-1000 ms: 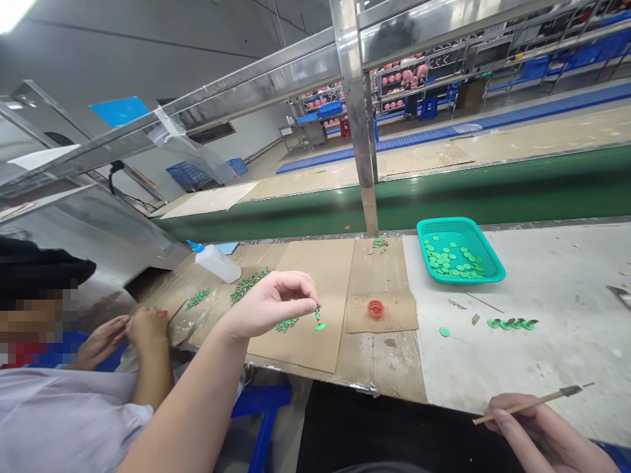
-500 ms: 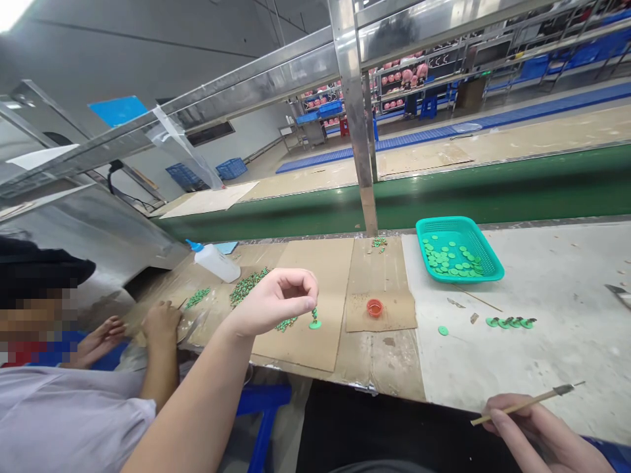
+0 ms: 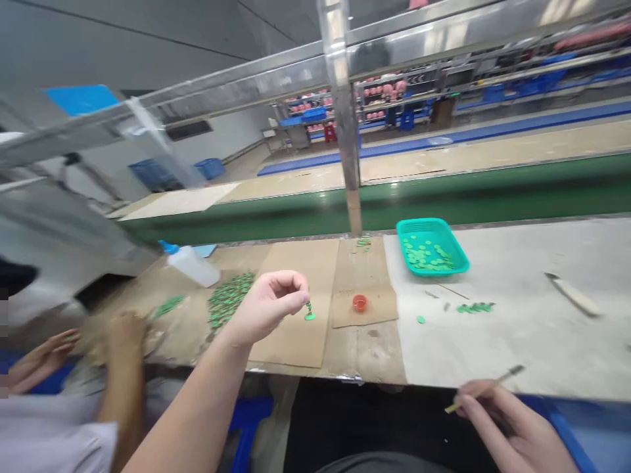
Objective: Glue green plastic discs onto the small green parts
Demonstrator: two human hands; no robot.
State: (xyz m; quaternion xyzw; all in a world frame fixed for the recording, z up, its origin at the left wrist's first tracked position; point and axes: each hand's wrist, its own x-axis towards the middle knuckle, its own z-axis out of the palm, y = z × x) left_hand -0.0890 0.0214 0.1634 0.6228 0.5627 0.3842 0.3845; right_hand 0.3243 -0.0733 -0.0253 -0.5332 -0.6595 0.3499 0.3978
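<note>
No readable writing or brand marks anywhere; frame is motion-blurred.

Left hand (image 3: 266, 305) raised above the cardboard sheet (image 3: 300, 289), thumb and forefinger pinched shut on a small green piece (image 3: 309, 311) with a round flat base, which hangs just over the cardboard. Other fingers curled loosely.

Right hand (image 3: 507, 427) low at the bench's near edge, fingers closed around a thin stick tool (image 3: 486, 389) with a dark metal tip pointing up and right.

Around: heap of green parts (image 3: 227, 299) just left of the left hand; white squeeze bottle (image 3: 190, 263) with blue cap lying beyond it. Small red cap (image 3: 359, 303) on a smaller cardboard square. Teal basket (image 3: 431, 246) holding green discs, farther right. Row of green discs (image 3: 474, 307) and one loose disc on the grey bench top (image 3: 532, 328). A knife-like tool (image 3: 574, 295) lies far right.

A co-worker's hands (image 3: 118, 328) work at the left, blurred. Steel post (image 3: 342, 131) rises behind the cardboard.
</note>
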